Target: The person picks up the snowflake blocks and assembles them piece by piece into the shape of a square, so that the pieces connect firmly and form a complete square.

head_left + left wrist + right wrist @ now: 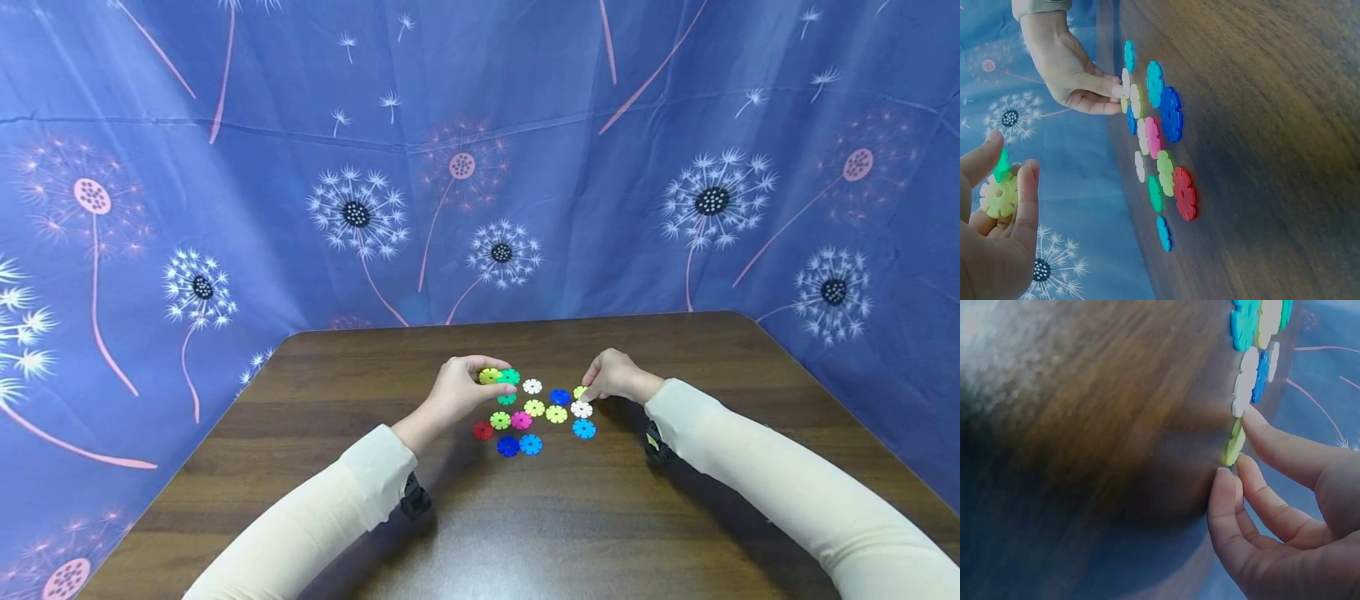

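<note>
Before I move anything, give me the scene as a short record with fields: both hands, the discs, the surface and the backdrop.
Left hand: holds a yellow disc and a green disc, off the table
Right hand: pinches a yellow-green disc, next to a white disc
Nearest the person: dark blue disc and light blue disc, side by side
Leftmost on table, head view: red disc
Surface: brown wood-grain table
Backdrop: blue cloth with dandelion print

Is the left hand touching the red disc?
Apart: the left wrist view shows cloth and tabletop between the left hand and the red disc.
</note>
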The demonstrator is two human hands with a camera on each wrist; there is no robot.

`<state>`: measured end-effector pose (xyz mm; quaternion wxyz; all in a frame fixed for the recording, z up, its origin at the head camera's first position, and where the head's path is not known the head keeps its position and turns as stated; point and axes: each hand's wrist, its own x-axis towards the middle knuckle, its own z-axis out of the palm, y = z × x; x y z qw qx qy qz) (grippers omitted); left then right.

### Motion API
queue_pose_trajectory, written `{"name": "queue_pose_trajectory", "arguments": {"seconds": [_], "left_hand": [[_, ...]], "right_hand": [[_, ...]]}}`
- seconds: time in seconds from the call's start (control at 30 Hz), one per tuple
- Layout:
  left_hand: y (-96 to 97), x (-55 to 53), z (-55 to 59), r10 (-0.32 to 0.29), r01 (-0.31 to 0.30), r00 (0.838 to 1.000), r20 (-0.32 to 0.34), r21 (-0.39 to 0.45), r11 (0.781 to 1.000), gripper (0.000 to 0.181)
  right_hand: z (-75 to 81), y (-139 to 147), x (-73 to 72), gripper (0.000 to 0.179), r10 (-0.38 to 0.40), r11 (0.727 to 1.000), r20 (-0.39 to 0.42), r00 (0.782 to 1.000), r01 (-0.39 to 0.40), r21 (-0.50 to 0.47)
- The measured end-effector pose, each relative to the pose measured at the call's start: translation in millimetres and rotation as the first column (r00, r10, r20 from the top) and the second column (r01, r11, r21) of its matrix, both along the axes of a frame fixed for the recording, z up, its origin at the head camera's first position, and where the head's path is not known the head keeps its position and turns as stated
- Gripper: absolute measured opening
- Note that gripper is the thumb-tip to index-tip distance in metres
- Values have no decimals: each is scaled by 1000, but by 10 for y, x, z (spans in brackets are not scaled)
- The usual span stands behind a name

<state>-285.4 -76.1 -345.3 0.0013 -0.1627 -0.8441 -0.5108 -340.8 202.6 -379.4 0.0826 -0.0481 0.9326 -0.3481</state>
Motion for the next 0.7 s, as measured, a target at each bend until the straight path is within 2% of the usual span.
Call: {"name": "queue_pose_trajectory", "arguments": {"seconds": [0.13, 0.37, 0.53, 0.7], "left_hand": [[2, 10, -13, 0, 0, 1000, -9, -1, 1000, 29], [-2, 25, -47, -6, 5, 1000, 15, 23, 1000, 30], [-1, 32, -46, -11, 10, 1000, 20, 31, 999, 30], [-4, 43, -37, -12, 11, 1000, 27, 33, 999, 30]], "right_hand": [[-2, 6, -6, 24, 7, 1000, 2, 1000, -7, -13], [3, -25, 1, 28, 10, 1000, 14, 1000, -10, -13], [0, -28, -13, 27, 0, 1000, 25, 1000, 0, -1], [0, -19, -19, 28, 6, 1000, 50, 999, -4, -30]]}}
